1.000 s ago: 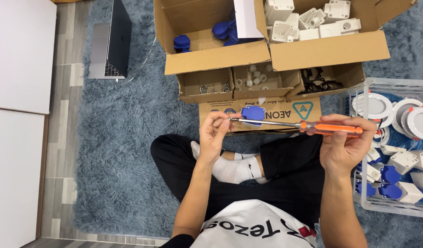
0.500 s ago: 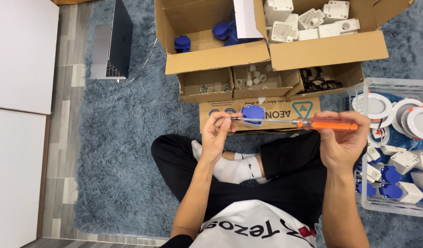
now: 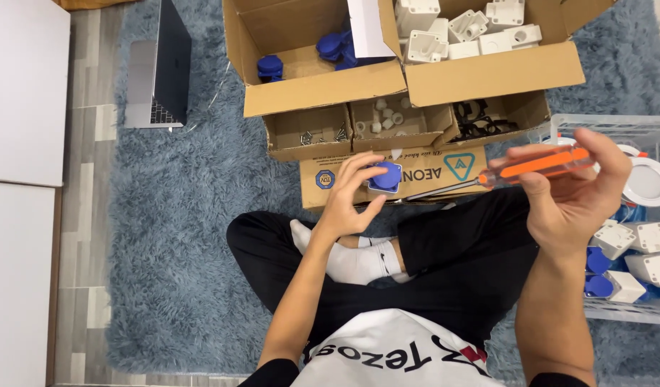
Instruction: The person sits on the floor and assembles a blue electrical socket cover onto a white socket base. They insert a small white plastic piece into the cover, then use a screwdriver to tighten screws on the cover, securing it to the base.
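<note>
Seated cross-legged, the person's left hand [image 3: 351, 197] pinched a small blue plastic cap [image 3: 384, 176] at its fingertips, while the right hand [image 3: 570, 190] gripped an orange-handled screwdriver [image 3: 516, 170], its tip just beside the cap, not touching, so fastening looked unfinished.

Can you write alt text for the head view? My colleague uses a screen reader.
A seated person's left hand holds a small blue part, while the right hand holds an orange-handled screwdriver pointed toward it. Open cardboard boxes of blue and white parts sit ahead on a blue rug.
</note>
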